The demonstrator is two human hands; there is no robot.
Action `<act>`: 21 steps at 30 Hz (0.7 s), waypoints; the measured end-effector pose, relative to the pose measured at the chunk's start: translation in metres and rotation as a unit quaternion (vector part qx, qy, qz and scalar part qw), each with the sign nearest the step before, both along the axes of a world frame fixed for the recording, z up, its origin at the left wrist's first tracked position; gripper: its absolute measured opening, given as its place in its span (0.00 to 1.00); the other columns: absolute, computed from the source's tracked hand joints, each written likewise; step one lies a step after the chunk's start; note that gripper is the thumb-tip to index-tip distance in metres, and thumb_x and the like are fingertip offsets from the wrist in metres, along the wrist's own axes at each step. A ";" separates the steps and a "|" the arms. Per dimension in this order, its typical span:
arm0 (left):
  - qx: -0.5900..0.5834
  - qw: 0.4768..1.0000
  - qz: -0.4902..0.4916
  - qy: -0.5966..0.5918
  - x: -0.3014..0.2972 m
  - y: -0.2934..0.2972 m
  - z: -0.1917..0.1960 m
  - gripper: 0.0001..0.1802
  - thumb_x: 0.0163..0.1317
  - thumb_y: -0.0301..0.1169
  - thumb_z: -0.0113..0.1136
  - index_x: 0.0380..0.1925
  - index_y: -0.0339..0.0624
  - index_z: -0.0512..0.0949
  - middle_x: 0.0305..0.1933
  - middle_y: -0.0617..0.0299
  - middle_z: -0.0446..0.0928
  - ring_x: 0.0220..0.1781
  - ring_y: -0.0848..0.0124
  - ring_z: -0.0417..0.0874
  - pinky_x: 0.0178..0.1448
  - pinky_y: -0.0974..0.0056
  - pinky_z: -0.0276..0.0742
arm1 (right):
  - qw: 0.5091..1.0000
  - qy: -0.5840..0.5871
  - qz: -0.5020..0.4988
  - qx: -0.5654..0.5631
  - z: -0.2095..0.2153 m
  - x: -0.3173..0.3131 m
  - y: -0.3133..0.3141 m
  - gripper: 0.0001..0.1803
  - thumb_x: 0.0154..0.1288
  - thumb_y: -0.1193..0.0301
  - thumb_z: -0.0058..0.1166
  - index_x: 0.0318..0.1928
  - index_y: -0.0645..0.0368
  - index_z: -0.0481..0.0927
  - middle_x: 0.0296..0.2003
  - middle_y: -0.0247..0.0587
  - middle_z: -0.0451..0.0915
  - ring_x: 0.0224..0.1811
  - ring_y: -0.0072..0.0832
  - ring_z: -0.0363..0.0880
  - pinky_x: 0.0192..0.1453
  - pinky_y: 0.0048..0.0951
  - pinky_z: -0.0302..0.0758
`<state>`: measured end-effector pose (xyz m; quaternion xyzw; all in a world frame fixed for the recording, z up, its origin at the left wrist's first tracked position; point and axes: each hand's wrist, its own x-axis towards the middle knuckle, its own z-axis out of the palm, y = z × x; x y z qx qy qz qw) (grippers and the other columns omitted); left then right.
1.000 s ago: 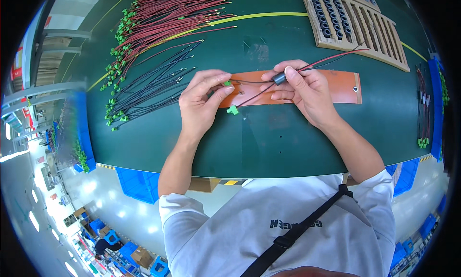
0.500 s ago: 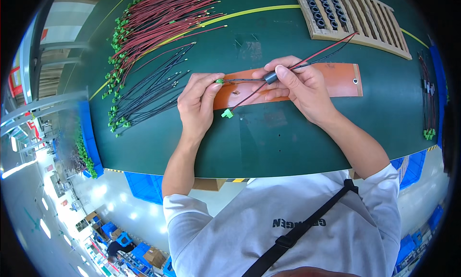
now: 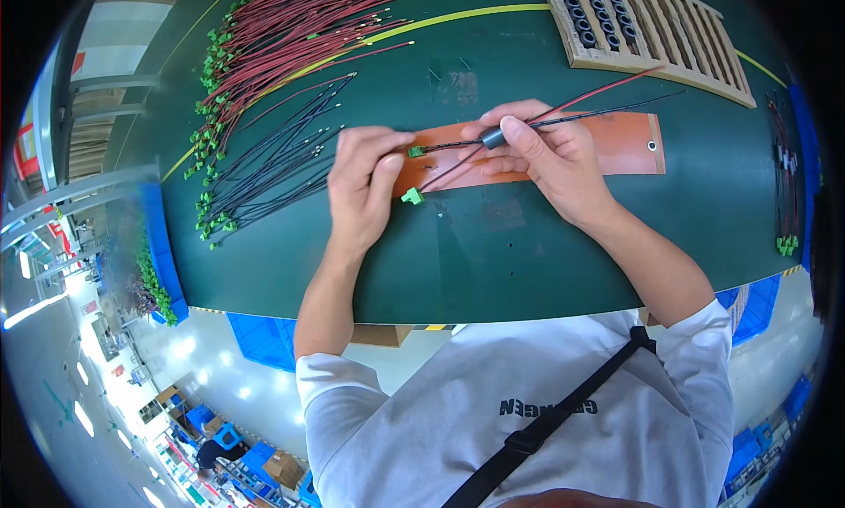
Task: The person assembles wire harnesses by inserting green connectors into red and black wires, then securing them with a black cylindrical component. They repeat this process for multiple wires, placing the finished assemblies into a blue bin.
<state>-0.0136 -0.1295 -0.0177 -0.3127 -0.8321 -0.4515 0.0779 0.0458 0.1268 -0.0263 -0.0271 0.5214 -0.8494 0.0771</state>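
Observation:
My right hand pinches a short black cylinder, like a ferrite core, between thumb and fingers. A red wire and a black wire run through it, their free ends pointing to the upper right. On the left side the wires end in two green connectors, an upper one and a lower one. My left hand is just left of the upper connector, thumb and fingers apart, nothing visibly held. Below both hands lies an orange-brown strip on the green table.
Red wires with green connectors are heaped at the far left, black wires nearer. A slotted wooden tray with black rings stands at the far right. Wired pieces lie by the right edge. A blue bin borders the left edge.
My left fingers have come off the upper green connector, which now shows fully. The black wire reaches farther out beyond the cylinder on the right. My right hand has barely moved.

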 end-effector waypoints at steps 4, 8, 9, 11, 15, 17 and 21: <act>0.024 0.992 -0.121 -0.032 0.003 -0.008 0.021 0.21 0.50 0.27 0.79 0.44 0.35 0.83 0.42 0.55 0.83 0.42 0.62 0.81 0.47 0.60 0.78 | 1.000 -0.015 -0.013 -0.005 0.001 -0.001 0.001 0.15 0.83 0.68 0.44 0.58 0.66 0.75 0.54 0.55 0.82 0.55 0.39 0.87 0.56 0.31 0.87; -0.014 0.990 -0.137 0.033 0.004 -0.014 0.010 0.25 0.49 0.17 0.77 0.48 0.35 0.79 0.34 0.55 0.84 0.36 0.63 0.83 0.43 0.61 0.78 | 1.000 -0.011 -0.026 -0.011 0.001 -0.001 -0.002 0.15 0.83 0.65 0.47 0.56 0.63 0.77 0.52 0.48 0.84 0.50 0.29 0.88 0.53 0.25 0.86; 0.012 0.992 -0.122 0.014 0.006 -0.012 0.008 0.23 0.49 0.16 0.76 0.46 0.35 0.80 0.34 0.55 0.84 0.36 0.62 0.84 0.42 0.61 0.78 | 0.999 -0.007 -0.034 -0.011 0.002 0.000 -0.003 0.15 0.82 0.64 0.48 0.55 0.62 0.78 0.52 0.44 0.84 0.48 0.24 0.88 0.52 0.22 0.86; 0.061 0.994 -0.092 -0.021 0.008 -0.009 0.008 0.19 0.50 0.14 0.75 0.42 0.34 0.81 0.35 0.54 0.84 0.36 0.61 0.84 0.42 0.61 0.78 | 0.999 -0.006 -0.037 -0.002 0.002 0.000 -0.004 0.14 0.82 0.64 0.48 0.55 0.62 0.78 0.52 0.44 0.84 0.49 0.26 0.88 0.52 0.23 0.86; 0.032 0.989 -0.102 0.102 0.006 -0.006 0.006 0.17 0.51 0.13 0.72 0.40 0.34 0.81 0.36 0.52 0.84 0.39 0.60 0.85 0.44 0.60 0.80 | 0.999 0.012 -0.038 -0.002 0.005 0.000 -0.004 0.14 0.83 0.64 0.47 0.55 0.61 0.77 0.52 0.44 0.83 0.51 0.30 0.89 0.51 0.23 0.86; 0.001 0.990 -0.095 0.105 0.005 -0.002 0.010 0.16 0.50 0.13 0.73 0.39 0.35 0.81 0.37 0.52 0.85 0.41 0.59 0.86 0.46 0.60 0.80 | 0.999 0.013 -0.041 0.012 0.005 0.001 -0.004 0.14 0.83 0.64 0.46 0.55 0.61 0.77 0.53 0.44 0.83 0.52 0.32 0.88 0.51 0.23 0.86; -0.029 0.994 -0.074 0.074 0.005 0.000 0.012 0.14 0.50 0.14 0.73 0.37 0.35 0.82 0.42 0.53 0.85 0.46 0.59 0.85 0.49 0.60 0.81 | 0.998 0.013 -0.052 0.044 0.008 0.003 -0.003 0.14 0.83 0.64 0.46 0.55 0.61 0.77 0.52 0.43 0.83 0.51 0.32 0.89 0.51 0.23 0.86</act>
